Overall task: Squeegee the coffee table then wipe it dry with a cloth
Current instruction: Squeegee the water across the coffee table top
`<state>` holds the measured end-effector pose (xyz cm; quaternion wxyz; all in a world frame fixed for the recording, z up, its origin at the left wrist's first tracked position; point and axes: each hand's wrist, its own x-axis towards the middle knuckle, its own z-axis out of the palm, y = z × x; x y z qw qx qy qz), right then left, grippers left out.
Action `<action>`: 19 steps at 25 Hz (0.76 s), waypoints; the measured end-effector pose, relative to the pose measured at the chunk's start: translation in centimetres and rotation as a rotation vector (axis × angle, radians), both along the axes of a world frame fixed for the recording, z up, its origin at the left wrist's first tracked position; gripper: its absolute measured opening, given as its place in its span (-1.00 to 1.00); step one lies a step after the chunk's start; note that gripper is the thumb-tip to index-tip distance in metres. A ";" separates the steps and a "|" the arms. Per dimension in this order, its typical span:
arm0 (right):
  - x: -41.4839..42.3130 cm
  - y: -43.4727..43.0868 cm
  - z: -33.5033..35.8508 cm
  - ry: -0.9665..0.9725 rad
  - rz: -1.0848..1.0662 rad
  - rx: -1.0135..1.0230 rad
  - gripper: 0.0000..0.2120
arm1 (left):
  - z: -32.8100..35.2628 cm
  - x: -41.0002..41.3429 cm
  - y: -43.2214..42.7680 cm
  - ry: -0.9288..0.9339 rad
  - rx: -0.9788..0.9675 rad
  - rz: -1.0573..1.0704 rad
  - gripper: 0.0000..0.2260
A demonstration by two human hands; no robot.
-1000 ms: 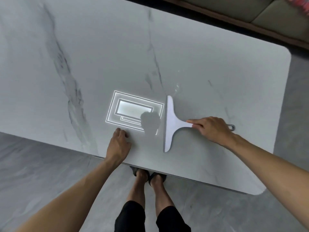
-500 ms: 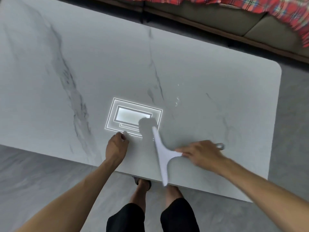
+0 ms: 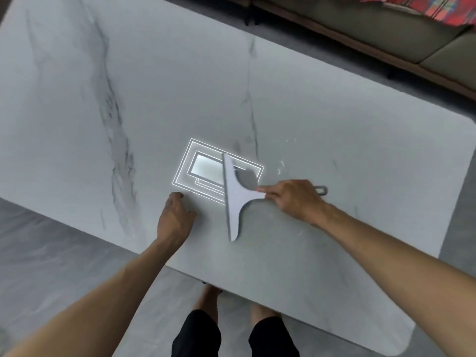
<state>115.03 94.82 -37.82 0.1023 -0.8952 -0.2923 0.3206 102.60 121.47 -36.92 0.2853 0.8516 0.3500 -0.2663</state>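
The white marble coffee table [image 3: 322, 104] fills most of the view. A white squeegee [image 3: 235, 199] lies blade-down on it near the front edge, its blade running front to back. My right hand [image 3: 293, 199] grips its handle, whose grey hanging loop [image 3: 320, 189] sticks out behind the fingers. Left of the blade, my left hand [image 3: 175, 217] rests on the tabletop with curled fingers and holds nothing. A few water droplets [image 3: 280, 167] shine on the marble just beyond the right hand. No cloth is in view.
A bright reflection of a ceiling lamp [image 3: 206, 168] sits on the tabletop under the blade's far end. A sofa with a red plaid blanket [image 3: 425, 6] stands beyond the table's far edge. My legs [image 3: 231, 331] stand at the front edge on grey floor [image 3: 51, 266].
The squeegee, which had swung down past the table's front edge half a second ago, is back on the tabletop, farther left over the lamp reflection. My left hand has stayed in place.
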 end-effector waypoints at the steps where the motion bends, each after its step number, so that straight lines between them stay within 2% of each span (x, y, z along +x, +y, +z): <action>1: 1.6 -2.8 0.2 -0.035 -0.060 -0.029 -0.71 | 0.2 1.3 -1.8 -0.032 -0.002 -0.042 -0.56; 3: 3.7 -8.7 0.9 -0.093 -0.160 -0.087 -0.70 | 0.2 4.3 -5.3 -0.090 0.019 -0.155 -0.57; 5: 4.3 -14.0 1.7 -0.129 -0.248 -0.126 -0.69 | 0.0 7.0 -8.3 -0.081 0.070 -0.291 -0.48; 10: 3.2 -22.5 4.7 -0.156 -0.411 -0.158 -0.71 | -1.9 12.3 -14.1 0.000 0.228 -0.512 0.02; 14: 8.6 -20.4 5.3 -0.176 -0.486 -0.015 -0.69 | -3.9 13.7 -14.9 0.012 0.303 -0.520 0.19; 19: 21.1 -10.7 2.5 -0.157 -0.491 0.060 -0.66 | -5.8 14.0 -14.2 0.093 0.262 -0.454 0.25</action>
